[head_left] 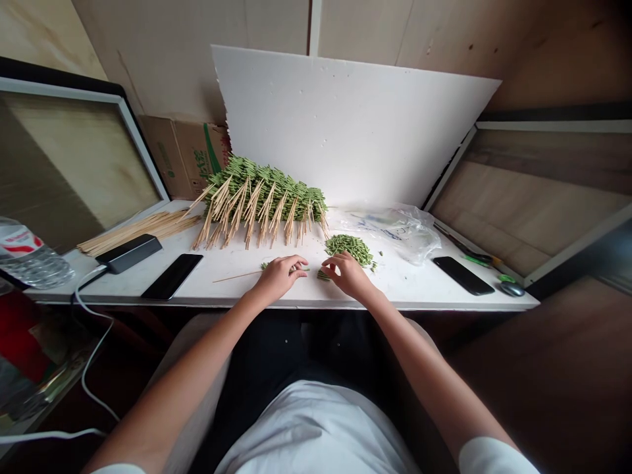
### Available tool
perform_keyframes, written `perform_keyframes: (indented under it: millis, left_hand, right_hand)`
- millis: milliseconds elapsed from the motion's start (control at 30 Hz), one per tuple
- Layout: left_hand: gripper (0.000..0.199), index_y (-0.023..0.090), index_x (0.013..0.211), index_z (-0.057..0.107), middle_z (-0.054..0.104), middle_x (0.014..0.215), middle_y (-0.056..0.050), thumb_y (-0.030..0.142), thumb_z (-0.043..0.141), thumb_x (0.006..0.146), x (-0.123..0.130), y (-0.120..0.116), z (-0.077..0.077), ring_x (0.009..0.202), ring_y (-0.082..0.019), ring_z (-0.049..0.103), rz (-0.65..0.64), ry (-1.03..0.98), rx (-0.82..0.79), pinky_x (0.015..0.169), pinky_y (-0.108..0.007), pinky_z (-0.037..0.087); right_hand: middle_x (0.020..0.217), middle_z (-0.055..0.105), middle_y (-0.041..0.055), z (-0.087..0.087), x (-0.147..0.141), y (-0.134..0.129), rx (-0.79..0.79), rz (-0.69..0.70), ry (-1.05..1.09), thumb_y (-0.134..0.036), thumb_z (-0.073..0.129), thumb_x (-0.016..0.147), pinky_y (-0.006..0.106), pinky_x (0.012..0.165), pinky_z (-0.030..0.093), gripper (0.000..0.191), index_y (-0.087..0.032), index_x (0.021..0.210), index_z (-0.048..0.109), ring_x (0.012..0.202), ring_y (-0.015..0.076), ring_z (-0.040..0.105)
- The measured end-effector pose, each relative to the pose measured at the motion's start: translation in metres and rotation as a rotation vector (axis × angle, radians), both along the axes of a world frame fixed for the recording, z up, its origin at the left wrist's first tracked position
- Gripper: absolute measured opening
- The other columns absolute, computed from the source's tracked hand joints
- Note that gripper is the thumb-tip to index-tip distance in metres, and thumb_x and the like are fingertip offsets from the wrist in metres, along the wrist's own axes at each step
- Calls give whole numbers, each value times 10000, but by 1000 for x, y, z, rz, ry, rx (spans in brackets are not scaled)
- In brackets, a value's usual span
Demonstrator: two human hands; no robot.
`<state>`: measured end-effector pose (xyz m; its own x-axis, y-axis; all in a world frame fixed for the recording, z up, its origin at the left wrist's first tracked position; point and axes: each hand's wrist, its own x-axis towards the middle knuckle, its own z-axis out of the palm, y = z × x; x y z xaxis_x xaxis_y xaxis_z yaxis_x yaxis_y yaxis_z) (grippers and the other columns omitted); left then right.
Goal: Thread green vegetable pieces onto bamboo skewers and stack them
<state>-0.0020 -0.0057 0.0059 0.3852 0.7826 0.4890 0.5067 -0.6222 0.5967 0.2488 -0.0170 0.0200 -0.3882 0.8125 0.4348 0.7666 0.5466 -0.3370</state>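
My left hand (282,275) is closed around a thin wooden skewer (236,277) that sticks out to the left, with short green pieces near its fingers. Thumb and fingers of my right hand (346,272) are pinched together at the front of a loose pile of cut green pieces (353,245); what they hold, if anything, is too small to make out. Behind my hands lies a large stack of skewers threaded with green pieces (276,187), their bare wooden ends pointing forward. More plain skewers (153,227) lie at the left.
On the white table (222,293) are a black box (129,253), two phones (172,276) (463,275), a water bottle (32,253), crumpled clear plastic (407,230) and green-handled scissors (505,278). A white board (355,125) and a carton (182,155) stand behind.
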Motion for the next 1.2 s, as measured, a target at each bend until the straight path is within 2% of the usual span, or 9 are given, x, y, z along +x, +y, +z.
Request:
perform_keyframes:
  millis: [133,233,333,467,633,833,1033,1100,1200]
  left_hand:
    - [288,247,1169,746,814,952,-21,147,775,900,2,-1,-3,911,-211,779,-47,-35,40,873,-322,599]
    - [340,255,1206,735,813,949,-14,122,776,895,4,-2,-1,906,-207,780,-80,-48,73,878,-322,598]
    - [307,250,1181,751,814,960,-27,166,812,892,3,-4,4,915,-221,771,-34,-26,119,889,-342,593]
    - [86,223,1002,800,822,1001,-61,221,812,917,1,-2,8,931,-249,759,27,9,181,912,-375,575]
    - [57,219,958,822,822,949,-55,199,769,953,4,-4,7,870,-229,756,-24,-12,211,880,-353,564]
    - [107,194,850,817,797,835,-49,155,751,926,11,-15,15,765,-192,739,-161,-182,59,764,-301,582]
    - [172,170,772,794,765,758,-50,126,676,888,10,-16,15,684,-170,708,-256,-274,-107,670,-271,587]
    - [174,165,786,793,760,753,-51,147,667,905,9,-13,14,642,-160,685,-248,-260,-124,642,-268,577]
    - [169,170,859,808,771,815,-60,205,673,952,5,-7,11,669,-163,681,-186,-208,-54,676,-283,576]
  right_hand:
    - [1055,802,102,2,-14,-8,-102,153,284,-506,623,1045,363,790,529,346,-217,1128,795,942,247,673]
    - [1043,812,87,1,-21,-11,-139,201,401,-565,682,994,356,764,533,365,-231,1069,809,926,239,686]
    - [995,810,85,1,-20,-10,-126,174,463,-574,678,991,359,754,535,367,-231,1009,810,900,234,682]
    - [992,792,93,4,-16,-9,-77,130,492,-549,689,994,357,751,532,348,-223,1046,801,943,245,678]
    - [963,772,87,5,-20,-14,14,219,417,-526,724,979,388,798,524,301,-251,1074,801,940,259,623]
    - [870,735,82,5,-27,-19,21,198,482,-574,667,998,436,901,509,356,-258,869,768,936,268,608]
    - [822,714,76,3,-28,-15,-120,337,656,-730,672,920,421,826,523,500,-253,789,736,870,258,638]
    - [843,726,80,2,-21,-9,-142,306,686,-755,689,892,416,790,530,517,-249,808,755,864,261,653]
    - [887,754,96,-4,-7,2,-55,135,597,-688,694,929,429,805,524,455,-252,899,820,911,281,646]
